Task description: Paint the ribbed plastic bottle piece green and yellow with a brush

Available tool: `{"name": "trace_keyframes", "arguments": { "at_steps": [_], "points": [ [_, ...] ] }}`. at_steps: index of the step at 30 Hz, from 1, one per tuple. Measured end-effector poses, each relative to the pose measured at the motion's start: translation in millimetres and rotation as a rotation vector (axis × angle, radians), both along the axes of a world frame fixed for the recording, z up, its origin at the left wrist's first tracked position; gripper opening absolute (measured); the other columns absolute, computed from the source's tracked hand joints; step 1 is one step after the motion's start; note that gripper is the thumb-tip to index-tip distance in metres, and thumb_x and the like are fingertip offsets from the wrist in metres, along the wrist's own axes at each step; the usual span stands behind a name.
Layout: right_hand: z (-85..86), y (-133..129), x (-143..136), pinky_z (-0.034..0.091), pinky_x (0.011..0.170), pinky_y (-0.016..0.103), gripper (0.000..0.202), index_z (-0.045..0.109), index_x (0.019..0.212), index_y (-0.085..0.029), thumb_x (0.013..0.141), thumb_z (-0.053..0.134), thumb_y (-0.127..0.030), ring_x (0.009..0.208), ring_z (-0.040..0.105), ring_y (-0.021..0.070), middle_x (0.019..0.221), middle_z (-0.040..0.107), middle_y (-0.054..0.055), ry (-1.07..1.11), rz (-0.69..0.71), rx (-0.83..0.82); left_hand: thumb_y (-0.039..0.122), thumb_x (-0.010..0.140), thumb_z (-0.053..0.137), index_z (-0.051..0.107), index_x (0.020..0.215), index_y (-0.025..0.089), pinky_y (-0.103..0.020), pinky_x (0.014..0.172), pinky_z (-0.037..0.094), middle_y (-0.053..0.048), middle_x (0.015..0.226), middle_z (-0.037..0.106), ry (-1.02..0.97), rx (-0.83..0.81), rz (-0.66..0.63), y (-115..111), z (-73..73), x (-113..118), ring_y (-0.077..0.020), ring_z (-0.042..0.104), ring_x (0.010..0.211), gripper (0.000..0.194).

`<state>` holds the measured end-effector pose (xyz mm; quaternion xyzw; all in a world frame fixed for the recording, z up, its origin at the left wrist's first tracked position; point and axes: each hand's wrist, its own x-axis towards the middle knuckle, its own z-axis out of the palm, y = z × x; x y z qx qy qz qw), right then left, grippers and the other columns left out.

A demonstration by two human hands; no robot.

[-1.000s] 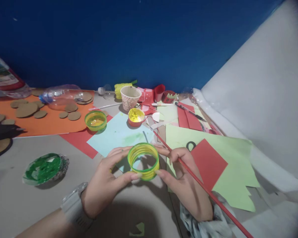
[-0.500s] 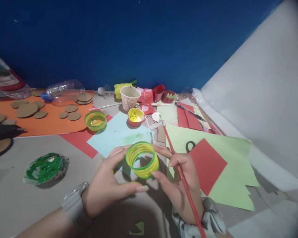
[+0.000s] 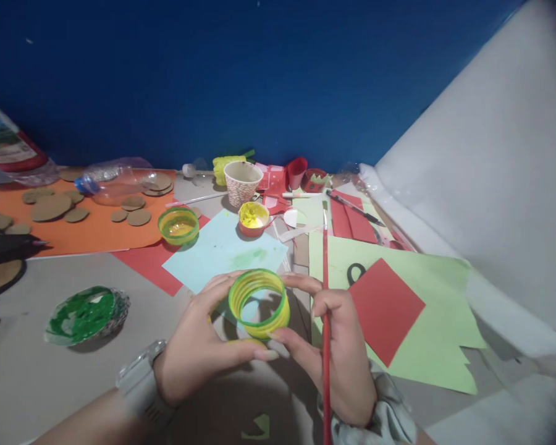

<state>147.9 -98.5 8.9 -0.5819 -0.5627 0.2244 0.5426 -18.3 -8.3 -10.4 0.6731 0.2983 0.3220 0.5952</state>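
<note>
A see-through ring painted yellow with green rims (image 3: 278,318) is held up between my hands over the table. My right hand (image 3: 340,346) pinches its right side between thumb and index finger, and the same hand also holds a red paintbrush (image 3: 325,346) upright, bristles away from me. My left hand (image 3: 208,340) curves around the ring's left side, its thumb in front and below, fingers behind; thumb and fingers are apart. Beyond sits a similar yellow and green cup (image 3: 178,226). A red cap with yellow paint (image 3: 254,217) stands by a light blue sheet (image 3: 217,253).
Green paint fills a dish (image 3: 86,315) at the left. Cardboard discs (image 3: 50,207) and a clear bottle (image 3: 115,179) lie on orange paper (image 3: 92,238). A paper cup (image 3: 243,182) stands at the back. Red paper (image 3: 389,312) rests on green paper (image 3: 445,352) at the right.
The ring has shifted slightly left and tilted, showing more of its opening. My right hand has turned, swinging the brush from slanted to nearly upright. My left hand is almost unmoved.
</note>
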Motion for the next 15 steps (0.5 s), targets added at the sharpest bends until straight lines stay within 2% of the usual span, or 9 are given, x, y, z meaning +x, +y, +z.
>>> {"name": "trace_keyframes", "arguments": {
  "at_steps": [11,15],
  "points": [
    [1.5,-0.8,2.7,0.044,0.092,0.033,0.041,0.035,0.09,-0.027,0.08,0.075,-0.024,0.12,0.053,0.0185,0.122,0.059,0.002,-0.069,0.017,-0.08,0.036,0.058,0.087,0.065,0.112,0.022,-0.038,0.099,0.044,-0.006,0.117,0.066,0.081,-0.064,0.039,0.9,7.2,3.8,-0.0278,0.059,0.111,0.06],
    [4.6,-1.6,6.2,0.044,0.096,0.036,0.024,0.042,0.1,-0.027,0.089,0.064,-0.027,0.122,0.051,0.0196,0.125,0.057,0.004,-0.055,0.03,-0.081,0.034,0.061,0.085,0.066,0.111,0.018,-0.039,0.097,0.046,-0.008,0.115,0.068,0.066,-0.077,0.037,2.1,10.3,3.1,-0.0286,0.062,0.108,0.057]
  ]
}}
